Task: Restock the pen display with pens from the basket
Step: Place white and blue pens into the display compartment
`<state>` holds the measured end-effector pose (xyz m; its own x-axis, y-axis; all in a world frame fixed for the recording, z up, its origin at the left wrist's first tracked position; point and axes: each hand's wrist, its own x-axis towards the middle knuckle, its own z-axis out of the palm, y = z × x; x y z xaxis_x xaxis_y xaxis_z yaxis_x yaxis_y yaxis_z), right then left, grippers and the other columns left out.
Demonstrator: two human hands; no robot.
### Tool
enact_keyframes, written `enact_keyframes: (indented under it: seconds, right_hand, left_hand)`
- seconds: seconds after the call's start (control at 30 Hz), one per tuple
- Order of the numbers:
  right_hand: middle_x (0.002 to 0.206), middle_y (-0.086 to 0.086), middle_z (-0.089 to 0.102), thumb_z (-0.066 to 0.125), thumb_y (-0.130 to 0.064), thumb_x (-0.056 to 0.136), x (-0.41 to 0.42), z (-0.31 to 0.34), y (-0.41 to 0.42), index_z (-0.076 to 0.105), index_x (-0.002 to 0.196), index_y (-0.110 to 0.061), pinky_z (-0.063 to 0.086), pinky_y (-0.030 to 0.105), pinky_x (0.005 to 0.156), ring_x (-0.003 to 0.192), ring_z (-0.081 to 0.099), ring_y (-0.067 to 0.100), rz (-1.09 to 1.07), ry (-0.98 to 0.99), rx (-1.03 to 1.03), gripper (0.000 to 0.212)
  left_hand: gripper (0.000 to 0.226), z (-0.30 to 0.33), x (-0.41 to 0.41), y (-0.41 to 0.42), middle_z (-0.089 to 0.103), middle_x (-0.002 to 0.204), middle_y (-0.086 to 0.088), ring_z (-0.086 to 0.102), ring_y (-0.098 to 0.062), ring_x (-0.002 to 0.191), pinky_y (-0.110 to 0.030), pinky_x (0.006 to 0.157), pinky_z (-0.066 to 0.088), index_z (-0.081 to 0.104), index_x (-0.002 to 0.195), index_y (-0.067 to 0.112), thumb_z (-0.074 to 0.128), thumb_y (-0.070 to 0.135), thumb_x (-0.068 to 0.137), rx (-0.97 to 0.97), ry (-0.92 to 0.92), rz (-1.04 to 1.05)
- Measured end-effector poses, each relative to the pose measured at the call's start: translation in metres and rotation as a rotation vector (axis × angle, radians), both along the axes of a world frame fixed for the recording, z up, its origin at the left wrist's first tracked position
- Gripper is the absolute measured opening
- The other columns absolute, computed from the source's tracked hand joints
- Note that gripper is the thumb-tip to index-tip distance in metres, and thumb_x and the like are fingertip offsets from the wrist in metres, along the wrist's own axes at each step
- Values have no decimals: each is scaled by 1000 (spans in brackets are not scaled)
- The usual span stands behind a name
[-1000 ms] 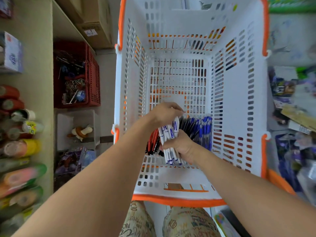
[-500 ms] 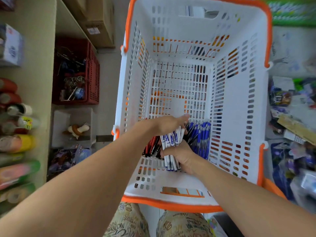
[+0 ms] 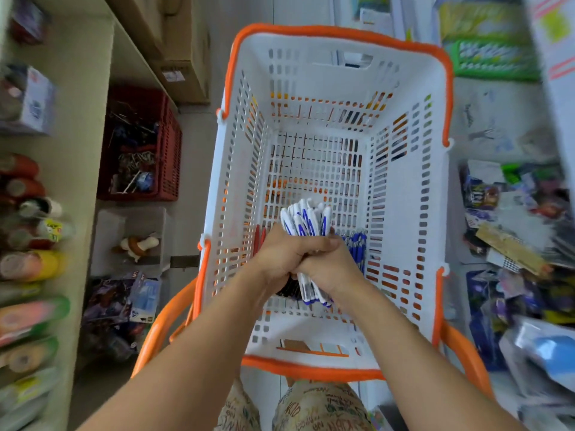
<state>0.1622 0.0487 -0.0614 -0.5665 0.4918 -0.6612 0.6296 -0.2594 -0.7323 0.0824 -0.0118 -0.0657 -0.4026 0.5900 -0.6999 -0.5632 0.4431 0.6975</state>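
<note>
Two hands clamped on one bundle of white-and-blue pens [image 3: 306,223]: left hand [image 3: 284,255] wrapped over the top, right hand [image 3: 329,269] curled beneath, likely so the loose pens stayed squared up for lifting out together. Bundle was inside the white basket [image 3: 404,244], near its front end, raised off the floor. Roughly ten pens in it, exact count unclear. Blue pens [image 3: 357,247] lay at right, red pens [image 3: 259,239] at left, both uncountable. No pen display visible.
</note>
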Motion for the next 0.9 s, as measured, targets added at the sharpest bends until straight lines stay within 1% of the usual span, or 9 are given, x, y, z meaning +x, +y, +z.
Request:
enact_keyframes:
  seconds: [0.1,0.23,0.37,0.43,0.57,0.63,0.73,0.8,0.9]
  right_hand:
    - [70,-10,72,76,13,69,-2,23,-4,73,84,-15,51,15,62,68,67,-5,116,24,38,33]
    - [74,5,74,73,10,69,-13,68,-20,72,87,-9,54,20,60,77,73,7,307,63,24,26]
    - [73,-7,72,63,16,72,-29,123,-64,69,94,-15,54,23,68,80,71,4,480,207,-13,39]
    - [95,-12,75,63,13,76,-37,145,-100,65,112,-21,55,21,82,98,70,1,533,272,-58,49]
    - [122,-16,70,62,-25,87,-50,182,-203,58,133,-31,49,27,101,116,63,-1,665,380,-65,46]
    - [111,-12,75,51,-36,101,-52,195,-268,69,120,-28,52,28,96,110,68,6,695,404,-51,28]
    - [78,-6,76,44,-48,102,-50,211,-376,75,82,-23,55,41,77,80,71,12,730,430,76,45]
    - [63,-3,70,51,-47,100,-45,219,-433,72,69,-22,54,51,68,66,61,14,745,454,85,45]
    - [77,22,73,62,-52,93,-22,234,-544,71,77,-6,55,62,70,69,63,24,833,459,-61,49]
  left_hand:
    - [23,28,2,-11,73,89,-18,71,-29,82,-40,77,59,71,92,-3,75,-4,70,51,-46,170]
    - [16,73,1,-38,61,67,-13,60,-23,61,-26,55,50,67,85,-1,71,-1,69,83,-22,375]
    - [33,124,-8,-88,68,84,-18,67,-28,76,-34,68,55,67,97,-8,65,2,66,175,13,587]
    - [15,145,-13,-126,72,84,-15,71,-24,74,-27,63,56,72,90,-1,64,-1,77,211,-25,716]
    - [16,184,-14,-232,67,79,-13,66,-23,66,-26,57,55,72,91,3,64,7,77,302,-95,938]
    - [26,201,-9,-300,59,73,-13,59,-24,60,-26,54,52,67,90,3,65,13,66,352,-88,1071]
    - [6,220,12,-407,51,65,-9,53,-20,54,-24,50,46,60,79,6,65,8,76,381,-39,1290]
    - [16,230,25,-462,53,59,-6,55,-18,51,-22,48,47,59,70,9,62,6,86,353,-22,1408]
    - [13,239,58,-570,60,64,-9,61,-22,58,-25,54,53,63,71,9,65,8,83,317,46,1614]
